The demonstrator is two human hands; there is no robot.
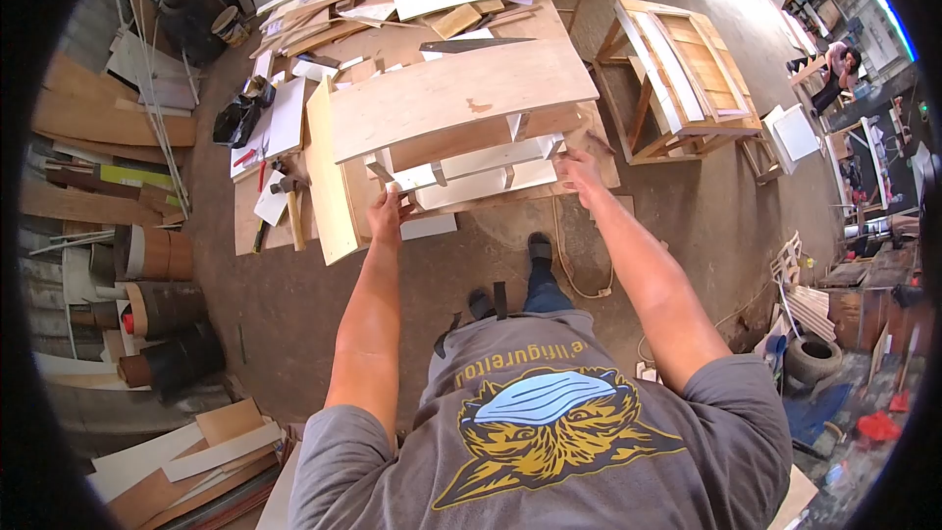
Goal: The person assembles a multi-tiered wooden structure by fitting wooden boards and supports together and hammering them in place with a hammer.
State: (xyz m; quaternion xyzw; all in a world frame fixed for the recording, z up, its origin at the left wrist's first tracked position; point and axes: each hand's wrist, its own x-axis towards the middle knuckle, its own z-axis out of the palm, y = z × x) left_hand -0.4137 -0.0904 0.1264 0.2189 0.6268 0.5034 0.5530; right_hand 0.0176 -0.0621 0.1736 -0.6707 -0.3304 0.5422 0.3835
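A wooden shelf unit (461, 103) with a plywood top, white inner panels and short dividers rests at the near edge of the workbench. My left hand (390, 211) grips its near left corner, fingers curled on the edge. At the near right corner my right hand (581, 177) holds the same unit, partly hiding that end. Just left of the unit stands a pale yellow board (329, 177). A hammer (294, 216) lies to the left of this board, beside red-handled pliers (261, 175).
Scrap boards are heaped at the back of the workbench (245, 221), near a black plastic bag (235, 120). A wooden frame table (692, 69) stands to the right. A cord (579, 287) lies on the floor. Another person (839, 69) sits far right. Rolls and panels line the left.
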